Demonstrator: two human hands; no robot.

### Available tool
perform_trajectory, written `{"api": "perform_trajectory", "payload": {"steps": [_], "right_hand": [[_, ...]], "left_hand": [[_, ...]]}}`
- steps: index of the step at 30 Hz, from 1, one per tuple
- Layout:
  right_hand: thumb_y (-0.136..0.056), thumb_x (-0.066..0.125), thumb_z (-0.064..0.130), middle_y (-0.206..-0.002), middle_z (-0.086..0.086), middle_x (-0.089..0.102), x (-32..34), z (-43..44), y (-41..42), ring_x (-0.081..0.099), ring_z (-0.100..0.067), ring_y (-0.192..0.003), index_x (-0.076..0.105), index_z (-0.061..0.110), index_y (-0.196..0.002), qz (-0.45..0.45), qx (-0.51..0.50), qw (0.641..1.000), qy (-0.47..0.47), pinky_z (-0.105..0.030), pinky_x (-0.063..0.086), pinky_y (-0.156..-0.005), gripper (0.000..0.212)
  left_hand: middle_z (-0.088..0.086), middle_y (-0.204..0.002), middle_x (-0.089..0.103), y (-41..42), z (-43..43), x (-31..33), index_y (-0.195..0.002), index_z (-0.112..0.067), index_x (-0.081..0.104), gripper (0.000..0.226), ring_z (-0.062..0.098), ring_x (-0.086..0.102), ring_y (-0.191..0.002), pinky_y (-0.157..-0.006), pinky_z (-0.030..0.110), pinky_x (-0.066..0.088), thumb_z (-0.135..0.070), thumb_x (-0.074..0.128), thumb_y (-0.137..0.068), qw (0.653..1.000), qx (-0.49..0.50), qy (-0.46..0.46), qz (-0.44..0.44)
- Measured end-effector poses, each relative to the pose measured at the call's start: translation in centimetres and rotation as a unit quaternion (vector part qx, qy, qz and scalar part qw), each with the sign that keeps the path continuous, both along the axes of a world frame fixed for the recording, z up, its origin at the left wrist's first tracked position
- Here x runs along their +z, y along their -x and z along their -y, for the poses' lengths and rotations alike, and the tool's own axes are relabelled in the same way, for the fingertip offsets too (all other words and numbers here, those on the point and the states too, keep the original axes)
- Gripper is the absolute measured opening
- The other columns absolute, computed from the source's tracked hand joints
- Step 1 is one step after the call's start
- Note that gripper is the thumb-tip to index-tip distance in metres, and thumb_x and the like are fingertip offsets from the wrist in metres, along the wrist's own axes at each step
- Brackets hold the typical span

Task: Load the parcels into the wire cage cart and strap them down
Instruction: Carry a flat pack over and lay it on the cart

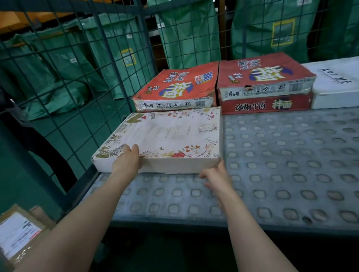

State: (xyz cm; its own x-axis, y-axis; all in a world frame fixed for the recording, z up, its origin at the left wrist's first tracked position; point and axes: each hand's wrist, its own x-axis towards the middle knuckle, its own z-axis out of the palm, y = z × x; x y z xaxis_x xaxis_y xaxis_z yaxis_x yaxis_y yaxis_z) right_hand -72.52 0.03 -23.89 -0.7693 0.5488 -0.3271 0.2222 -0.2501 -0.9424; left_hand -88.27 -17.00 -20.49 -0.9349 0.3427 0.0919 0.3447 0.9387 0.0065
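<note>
1. I see the flat white floral-printed cardboard box [162,135] lying face-up, centre-left, on the grey perforated cart deck [289,156], its long axis across the frame.
2. The left hand [127,161] grips its near edge. The right hand [216,176] touches the near-right corner, grasp unclear.
3. Red noodle cartons [177,88] sit just behind, with the green wire cage wall [54,83] to the left.

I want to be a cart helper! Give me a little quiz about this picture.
1. True or false: the floral box lies on the cart floor, just in front of a red noodle carton.
2. Which parcel is farthest right? A) floral box B) white box C) red noodle carton
3. Which hand rests its thumb on top of the floral box?
Key: 1 true; 2 B; 3 the left hand.
</note>
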Motion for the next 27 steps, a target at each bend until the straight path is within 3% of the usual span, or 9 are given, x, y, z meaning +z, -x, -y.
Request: {"api": "perform_trajectory", "payload": {"steps": [3,6,9,13,16,18,21,24,27], "right_hand": [[-0.077,0.059,0.001,-0.128,-0.005,0.048,0.3,-0.3,-0.1,0.047,-0.026,-0.118,0.01,0.018,-0.151,0.006,0.024,1.0,0.014,-0.045,0.043,-0.101,0.09],[-0.082,0.055,-0.001,-0.118,-0.005,0.051,0.3,-0.7,-0.4,0.05,-0.018,-0.094,0.005,0.021,-0.152,-0.003,0.039,0.999,0.037,-0.027,0.047,-0.069,0.089],[-0.085,0.051,-0.002,-0.094,-0.001,0.053,0.7,-0.6,-1.1,0.049,-0.013,-0.075,0.022,0.022,-0.149,-0.013,0.02,0.998,0.05,-0.024,0.041,-0.058,0.075],[-0.088,0.045,-0.001,-0.087,-0.002,0.052,1.5,-1.0,-2.1,0.046,-0.011,-0.068,0.032,0.02,-0.145,-0.018,-0.014,0.998,0.065,-0.025,0.036,-0.056,0.062],[-0.09,0.041,-0.002,-0.082,-0.003,0.052,2.1,-2.0,-3.4,0.045,-0.011,-0.063,0.032,0.016,-0.145,-0.016,-0.052,0.996,0.076,-0.025,0.033,-0.052,0.059],[-0.092,0.04,0.0,-0.079,-0.001,0.05,2.1,-3.0,-4.3,0.051,-0.016,-0.071,0.031,0.017,-0.146,-0.021,-0.096,0.989,0.107,-0.027,0.036,-0.055,0.057],[-0.098,0.034,0.007,-0.09,-0.002,0.051,2.2,-3.5,-5.5,0.053,-0.02,-0.093,0.031,0.019,-0.147,-0.022,-0.11,0.986,0.127,-0.028,0.04,-0.06,0.05],[-0.1,0.026,0.008,-0.106,-0.004,0.052,2.7,-2.9,-5.7,0.05,-0.02,-0.093,0.031,0.019,-0.147,-0.011,-0.086,0.989,0.116,-0.029,0.042,-0.063,0.048],[-0.098,0.024,0.003,-0.1,-0.002,0.053,3.1,-2.3,-5.6,0.048,-0.018,-0.085,0.032,0.017,-0.146,-0.015,-0.065,0.992,0.108,-0.032,0.043,-0.072,0.051]], "left_hand": [[0.018,-0.12,0.038,-0.3,-0.7,0.6,-0.11,-0.004,0.037,0.027,0.037,0.053,-0.098,-0.066,0.042,0.041,-0.012,0.056,-0.091,1.0,0.012,0.001,0.027],[0.018,-0.125,0.04,-1.0,-1.5,1.4,-0.118,-0.005,0.036,0.031,0.036,0.052,-0.106,-0.075,0.04,0.041,-0.011,0.051,-0.091,0.999,0.03,0.029,0.026],[0.017,-0.123,0.042,-2.6,-3.9,2.7,-0.124,-0.005,0.034,0.039,0.036,0.051,-0.109,-0.085,0.044,0.043,-0.012,0.051,-0.089,0.999,0.003,0.041,0.017],[0.014,-0.121,0.045,-5.4,-8.1,3.7,-0.121,-0.011,0.041,0.034,0.033,0.053,-0.103,-0.083,0.041,0.044,-0.011,0.051,-0.089,0.996,-0.083,-0.018,0.038],[0.015,-0.118,0.046,-7.5,-11.0,3.4,-0.12,-0.02,0.051,0.027,0.032,0.054,-0.1,-0.087,0.037,0.043,-0.019,0.046,-0.094,0.973,-0.198,-0.094,0.072],[0.014,-0.119,0.045,-8.7,-12.8,2.8,-0.128,-0.034,0.052,0.033,0.031,0.047,-0.11,-0.095,0.038,0.038,-0.033,0.041,-0.097,0.965,-0.253,-0.02,0.057],[0.011,-0.127,0.043,-9.6,-14.1,2.2,-0.132,-0.048,0.045,0.038,0.031,0.038,-0.121,-0.101,0.043,0.029,-0.051,0.028,-0.098,0.964,-0.235,0.123,0.007],[0.01,-0.13,0.043,-9.7,-13.9,2.2,-0.13,-0.053,0.045,0.037,0.031,0.037,-0.123,-0.102,0.046,0.025,-0.053,0.026,-0.098,0.963,-0.221,0.15,-0.028],[0.01,-0.134,0.04,-10.1,-14.1,2.6,-0.13,-0.051,0.045,0.037,0.032,0.033,-0.126,-0.104,0.048,0.022,-0.052,0.027,-0.098,0.961,-0.219,0.169,-0.017]]}}
